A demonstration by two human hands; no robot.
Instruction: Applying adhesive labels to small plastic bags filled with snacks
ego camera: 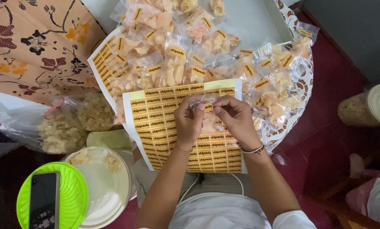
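My left hand (189,121) and my right hand (236,118) meet over a sheet of yellow stickers (162,123) lying on my lap. Between the fingers of both hands is a small clear packet of pale chips (203,106) with a yellow sticker on its top. Beyond my hands lies a heap of several similar clear packets of chips (185,51), each bearing a yellow sticker. A second sticker sheet (103,63) pokes out from under the heap at the left.
A round patterned tray (302,91) carries the packets. Big plastic bags of loose chips (71,123) sit at the left. A white tub (107,186), a green lid (73,195) with a phone (43,199) on it lie near left. A jar (368,108) stands right.
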